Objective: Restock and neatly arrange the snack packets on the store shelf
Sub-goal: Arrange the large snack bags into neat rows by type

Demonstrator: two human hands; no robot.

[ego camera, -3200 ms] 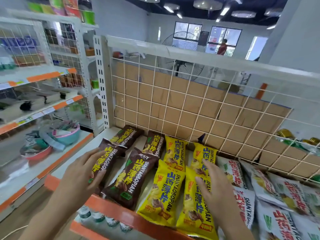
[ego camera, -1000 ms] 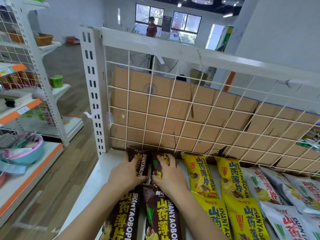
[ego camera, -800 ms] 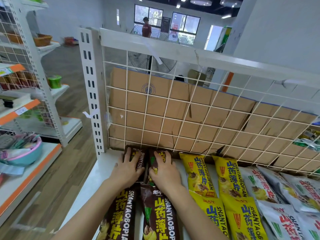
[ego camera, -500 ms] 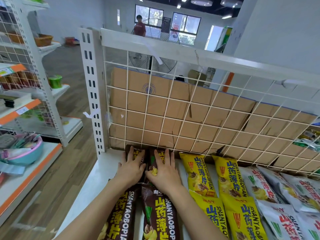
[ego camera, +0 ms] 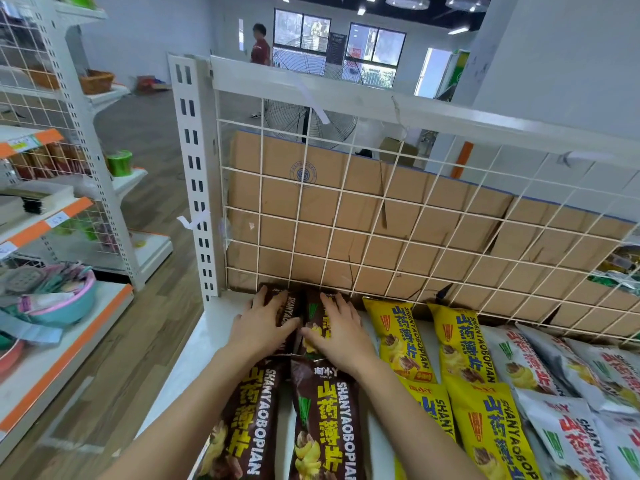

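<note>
— Noting hands first: how did the fingers lie?
— Left hand (ego camera: 265, 325) lay palm down, fingers straight and slightly spread, pressing the rear-left brown packet (ego camera: 290, 308); it gripped nothing. Right hand (ego camera: 337, 332) was likewise flat on the rear-right brown packet (ego camera: 313, 311), closed round nothing. The hands sat just beside each other, low centre of frame.
— Where did those packets sit?
— On the white shelf (ego camera: 214, 329), top ends at the foot of the wire grid (ego camera: 346, 237), side by side and touching. Two front brown packets (ego camera: 327, 424) lay below them in the frame, their top ends meeting the rear pair's lower ends.
— Neighbours?
— Yellow packets (ego camera: 401, 341) ran in two columns right of the brown ones; white packets (ego camera: 530, 372) lay at lower right, less squarely. Cardboard (ego camera: 346, 202) stood behind the grid. A floor fan (ego camera: 304, 112) and a person in a red top (ego camera: 260, 50) showed at upper centre; a second shelf unit (ego camera: 86, 140) filled the left edge, with a teal basin (ego camera: 65, 306) on it.
</note>
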